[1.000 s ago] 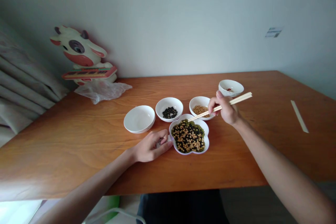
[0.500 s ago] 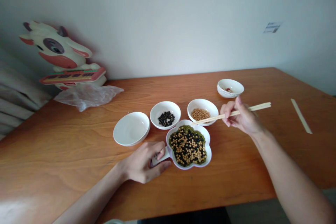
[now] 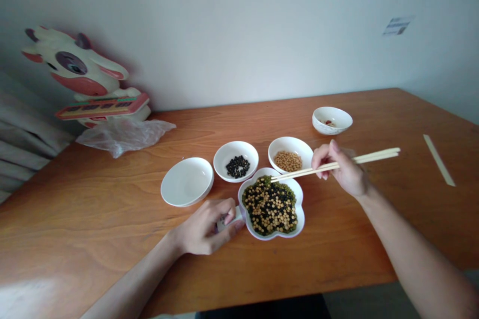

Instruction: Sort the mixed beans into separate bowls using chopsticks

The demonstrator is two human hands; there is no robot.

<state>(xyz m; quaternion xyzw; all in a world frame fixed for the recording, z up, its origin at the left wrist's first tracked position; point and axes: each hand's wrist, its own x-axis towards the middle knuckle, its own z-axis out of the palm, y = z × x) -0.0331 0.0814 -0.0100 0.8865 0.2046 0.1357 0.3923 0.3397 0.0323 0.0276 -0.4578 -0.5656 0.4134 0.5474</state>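
Change over the last 1 s: the right hand [image 3: 342, 172] has slid rightwards, off the rim of the yellow-bean bowl [image 3: 279, 146], and now sits just beside that bowl. Its fingers are clamped on the 2 chopsticks [image 3: 374, 157] near mid-length. The sticks lie almost level and close together. The tips have stayed at the far right lobe of the flower-shaped dish [image 3: 302, 213], just above the mixed beans [image 3: 270, 205]. Cannot tell whether a bean is pinched between the tips; too small.

The left hand [image 3: 204, 232] has not moved: fingers curled tight around the dish handle [image 3: 229, 220], pinning the dish to the surface [image 3: 93, 239]. Meaning, as I judge it: the dish is steadied and the tips are in reach of the pile, with a longer lever than before.

Around:
- black-bean bowl [image 3: 227, 152], just behind the dish, touching or nearly so
- empty bowl [image 3: 187, 188], left of it
- small bowl [image 3: 322, 115] with a few red bits, well apart at the far right
- paper strip [image 3: 438, 159] near the right edge
- plastic bag [image 3: 123, 134] and cow toy [image 3: 80, 72] at the far left, by the wall

Obstruction: the sticks cross low over the near edge of the yellow-bean bowl; nothing else lies between the tips and the bowls.
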